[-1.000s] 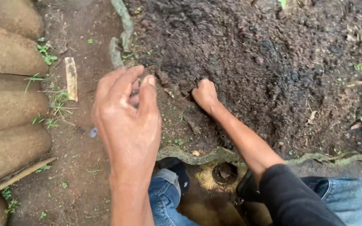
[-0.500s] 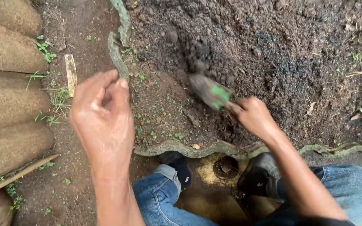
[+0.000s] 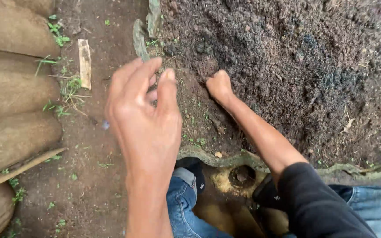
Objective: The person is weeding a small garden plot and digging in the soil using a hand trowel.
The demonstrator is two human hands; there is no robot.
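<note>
The dark soil bed (image 3: 287, 66) was pressed at its near edge by the right hand (image 3: 219, 86), its fingers curled into a fist; what they held could not be told. The left hand (image 3: 144, 119) was raised nearby, fingers loosely spread, holding nothing.

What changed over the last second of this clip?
The right hand drew back holding a small green-tipped trowel, then pushed forward again as a fist in the dark soil; the tool is now hidden. The left hand still hovers, fingers curled. The wood chip has not moved.

Right fist (image 3: 219, 84) in dark soil (image 3: 287, 53), left hand (image 3: 144, 119) raised w/ fingers spread (blurred)
</note>
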